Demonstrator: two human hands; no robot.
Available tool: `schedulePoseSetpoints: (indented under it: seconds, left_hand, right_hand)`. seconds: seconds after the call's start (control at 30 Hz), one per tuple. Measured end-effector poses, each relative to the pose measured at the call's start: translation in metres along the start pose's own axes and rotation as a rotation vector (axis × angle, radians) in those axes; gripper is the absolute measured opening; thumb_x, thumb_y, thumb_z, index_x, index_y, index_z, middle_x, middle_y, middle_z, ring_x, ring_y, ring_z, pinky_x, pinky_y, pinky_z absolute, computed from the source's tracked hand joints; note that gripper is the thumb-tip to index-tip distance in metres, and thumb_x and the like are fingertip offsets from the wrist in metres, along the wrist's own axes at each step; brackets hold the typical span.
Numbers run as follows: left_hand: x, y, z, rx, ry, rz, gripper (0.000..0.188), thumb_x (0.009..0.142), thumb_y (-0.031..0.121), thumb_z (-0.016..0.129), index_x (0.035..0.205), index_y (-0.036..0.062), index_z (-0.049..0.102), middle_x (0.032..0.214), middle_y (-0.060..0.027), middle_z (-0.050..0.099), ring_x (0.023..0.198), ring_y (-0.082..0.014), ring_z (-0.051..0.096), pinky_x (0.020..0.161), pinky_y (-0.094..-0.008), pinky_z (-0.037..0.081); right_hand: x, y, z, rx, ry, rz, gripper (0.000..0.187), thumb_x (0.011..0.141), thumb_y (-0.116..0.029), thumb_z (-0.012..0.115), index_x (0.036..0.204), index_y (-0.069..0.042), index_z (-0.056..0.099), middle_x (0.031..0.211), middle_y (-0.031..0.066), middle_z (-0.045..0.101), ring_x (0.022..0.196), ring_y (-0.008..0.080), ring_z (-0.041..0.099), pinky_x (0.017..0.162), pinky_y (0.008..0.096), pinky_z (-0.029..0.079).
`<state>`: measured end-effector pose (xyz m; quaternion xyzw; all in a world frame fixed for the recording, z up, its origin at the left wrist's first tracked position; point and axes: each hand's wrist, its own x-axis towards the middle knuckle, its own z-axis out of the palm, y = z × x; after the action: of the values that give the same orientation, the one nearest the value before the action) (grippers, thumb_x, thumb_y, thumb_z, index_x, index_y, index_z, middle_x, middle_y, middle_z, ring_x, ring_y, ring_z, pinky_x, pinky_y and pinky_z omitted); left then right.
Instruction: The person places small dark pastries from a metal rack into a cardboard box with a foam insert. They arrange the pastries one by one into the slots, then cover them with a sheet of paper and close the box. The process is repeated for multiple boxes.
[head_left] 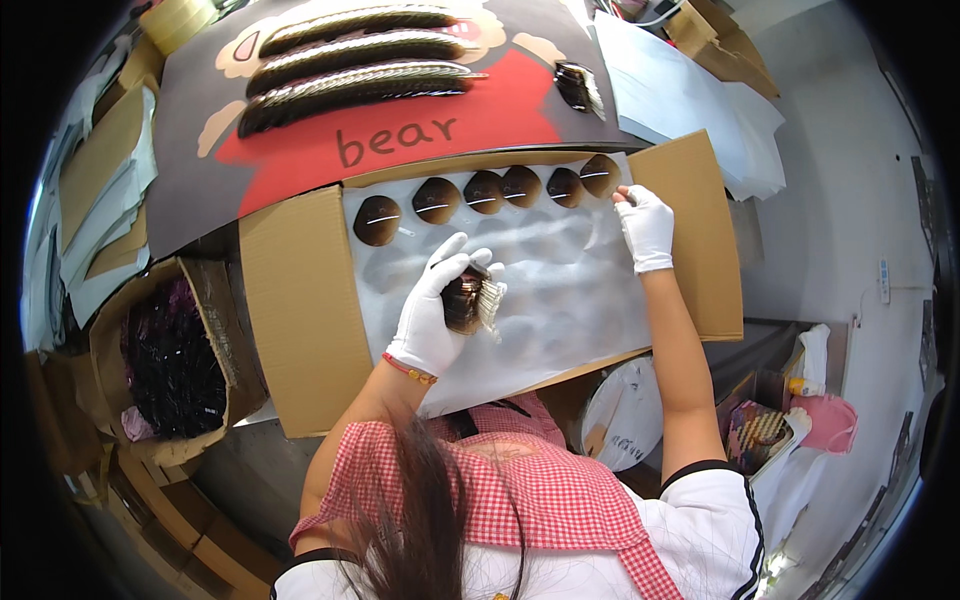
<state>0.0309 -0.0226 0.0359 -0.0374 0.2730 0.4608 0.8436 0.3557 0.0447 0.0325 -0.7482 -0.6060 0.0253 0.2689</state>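
My left hand (432, 318), in a white glove with bare fingertips, holds a stack of brown tinted lenses (462, 303) upright over the box; pale tabs stick out along the stack's right side. My right hand (646, 228), gloved the same way, is at the box's far right corner. Its thumb and finger are pinched beside the last lens (599, 176) of a row; whether they touch it or hold anything I cannot make out. Several shaded brown lenses, among them one at the left end (377, 220), lie along the far edge of a white sheet (520, 330) inside the cardboard box (295, 310).
Beyond the box, three long rows of stacked lenses (365, 90) and a short stack (578, 88) rest on a printed mat (300, 165). White papers (680, 95) lie at the far right. At the left stands a carton (225, 340) of dark glossy pieces.
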Motion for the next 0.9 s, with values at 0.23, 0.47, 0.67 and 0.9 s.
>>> schedulePoseSetpoints:
  seconds: [0.23, 0.47, 0.67, 0.9]
  left_hand:
    - [0.003, -0.03, 0.015, 0.174, 0.038, 0.189, 0.045, 0.096, 0.011, 0.055, 0.139, 0.0078, 0.043, 0.124, -0.0132, 0.058, 0.11, -0.0275, 0.06, 0.093, -0.0426, 0.053]
    - [-0.037, -0.029, -0.003, 0.45, 0.046, 0.367, 0.045, 0.094, 0.005, 0.057, 0.138, 0.0043, 0.048, 0.123, -0.0079, 0.057, 0.107, -0.0165, 0.058, 0.094, -0.0294, 0.048]
    - [-0.086, 0.006, -0.034, 0.494, 0.121, 0.27, 0.061, 0.091, 0.004, 0.058, 0.149, 0.0022, 0.037, 0.126, -0.0094, 0.057, 0.109, -0.0146, 0.057, 0.093, -0.0278, 0.048]
    - [-0.091, 0.012, -0.038, -0.05, 0.252, -0.072, 0.044, 0.097, 0.014, 0.054, 0.14, 0.0062, 0.045, 0.129, -0.0132, 0.059, 0.114, -0.026, 0.058, 0.096, -0.0439, 0.052]
  right_hand:
    - [-0.058, -0.064, -0.027, 0.556, -0.524, 0.113, 0.04, 0.083, -0.024, 0.076, 0.114, 0.0, 0.067, 0.107, 0.0166, 0.07, 0.091, 0.0274, 0.068, 0.082, 0.0346, 0.054]
    - [-0.113, -0.155, -0.026, 0.384, -0.899, -0.002, 0.023, 0.081, -0.022, 0.077, 0.096, -0.005, 0.072, 0.084, 0.0137, 0.071, 0.075, 0.0247, 0.068, 0.072, 0.0344, 0.053]
    - [-0.104, -0.178, 0.011, 0.401, -1.042, -0.107, 0.021, 0.081, -0.024, 0.075, 0.09, -0.005, 0.072, 0.079, 0.0136, 0.07, 0.073, 0.0233, 0.068, 0.07, 0.0338, 0.053]
    - [-0.101, -0.181, 0.045, 0.244, -0.418, -0.286, 0.02, 0.08, -0.025, 0.074, 0.089, -0.008, 0.073, 0.084, 0.0119, 0.07, 0.079, 0.0307, 0.068, 0.069, 0.0388, 0.054]
